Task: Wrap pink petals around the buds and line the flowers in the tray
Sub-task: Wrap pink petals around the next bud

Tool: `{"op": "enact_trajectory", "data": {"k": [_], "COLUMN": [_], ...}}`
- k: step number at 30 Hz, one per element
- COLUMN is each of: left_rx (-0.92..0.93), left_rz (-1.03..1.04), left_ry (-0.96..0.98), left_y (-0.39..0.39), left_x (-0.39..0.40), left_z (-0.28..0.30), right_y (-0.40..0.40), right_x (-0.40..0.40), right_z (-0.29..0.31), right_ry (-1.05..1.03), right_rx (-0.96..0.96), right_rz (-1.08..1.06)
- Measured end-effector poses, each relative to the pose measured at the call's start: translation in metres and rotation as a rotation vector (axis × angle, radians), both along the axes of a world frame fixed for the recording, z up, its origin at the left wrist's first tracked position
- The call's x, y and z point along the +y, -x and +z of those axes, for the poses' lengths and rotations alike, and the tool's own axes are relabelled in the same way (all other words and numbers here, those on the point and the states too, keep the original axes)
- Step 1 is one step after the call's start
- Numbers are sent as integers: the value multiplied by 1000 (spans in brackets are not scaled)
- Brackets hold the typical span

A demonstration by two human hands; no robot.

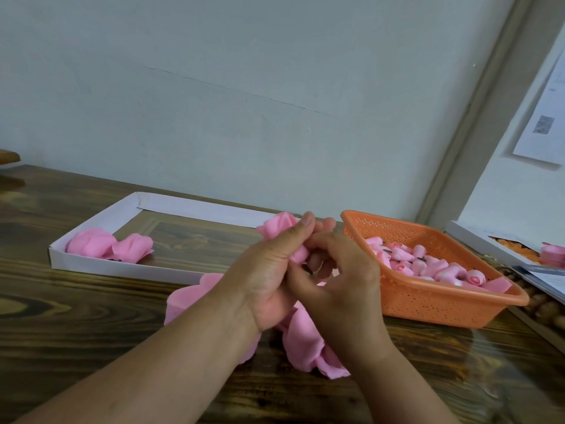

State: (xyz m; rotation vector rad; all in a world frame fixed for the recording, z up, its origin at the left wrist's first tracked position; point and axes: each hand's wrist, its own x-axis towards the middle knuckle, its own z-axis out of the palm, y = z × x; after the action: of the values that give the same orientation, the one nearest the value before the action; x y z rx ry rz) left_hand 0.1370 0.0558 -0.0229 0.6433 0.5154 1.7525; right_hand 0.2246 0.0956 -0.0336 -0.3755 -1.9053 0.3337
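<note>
My left hand point(272, 270) and my right hand point(342, 280) meet above the table, both pinching one pink flower point(279, 229) whose petals stick up past my left fingertips. Its bud is hidden between my fingers. Loose pink petals point(301, 341) lie in a pile on the table under my wrists. A shallow white tray point(122, 267) stands to the left, and two wrapped pink flowers point(110, 246) lie side by side at its left end. An orange perforated basket point(428, 304) on the right holds several pink buds point(428, 264).
The wooden table point(76, 316) meets a pale wall at the back. A second white box point(477, 240) with orange contents and pink pieces sits at the far right, with a dark booklet point(544, 278) in front of it. A paper sheet point(547, 117) hangs on the right wall.
</note>
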Motion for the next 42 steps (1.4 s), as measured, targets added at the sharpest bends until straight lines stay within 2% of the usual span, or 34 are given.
{"op": "enact_trajectory", "data": {"k": [5, 7, 9, 11, 15, 18, 21, 24, 26, 33, 35, 37, 39, 42], "left_rx": [65, 82, 79, 116, 121, 224, 239, 193, 234, 486, 541, 568, 607, 800], "left_rz": [-64, -25, 55, 140, 197, 177, 273, 356, 374, 113, 147, 262, 417, 631], "left_ry": [-32, -17, 31, 62, 28, 27, 48, 89, 114, 85, 115, 198, 303, 448], "left_y": [4, 4, 3, 1, -3, -1, -4, -9, -9, 8, 17, 38, 68, 117], "left_x": [-2, -1, 0, 2, 1, -1, 1, 2, 1, -18, -16, -12, -10, -12], "left_z": [1, 1, 1, 0, 3, 4, 4, 6, 6, 11, 7, 9, 15, 16], "right_y": [-9, -6, -2, 1, -2, -5, -3, -1, -1, 0, 1, 0, -3, -9], "right_x": [2, 1, 1, 1, 1, 3, 3, 0, 0, -3, -1, 7, 20, 35], "right_z": [7, 4, -3, -5, 0, 4, 4, 2, 2, 5, 4, 2, 0, -1], "right_ry": [514, 459, 229, 122, 336, 457, 479, 412, 422, 648, 692, 680, 682, 635], "right_rx": [13, -3, -92, -128, -22, -4, -10, -17, -12, -39, -98, -120, -48, 8], "right_rz": [422, 357, 100, -45, 156, 270, 320, 262, 272, 482, 479, 376, 228, 118]}}
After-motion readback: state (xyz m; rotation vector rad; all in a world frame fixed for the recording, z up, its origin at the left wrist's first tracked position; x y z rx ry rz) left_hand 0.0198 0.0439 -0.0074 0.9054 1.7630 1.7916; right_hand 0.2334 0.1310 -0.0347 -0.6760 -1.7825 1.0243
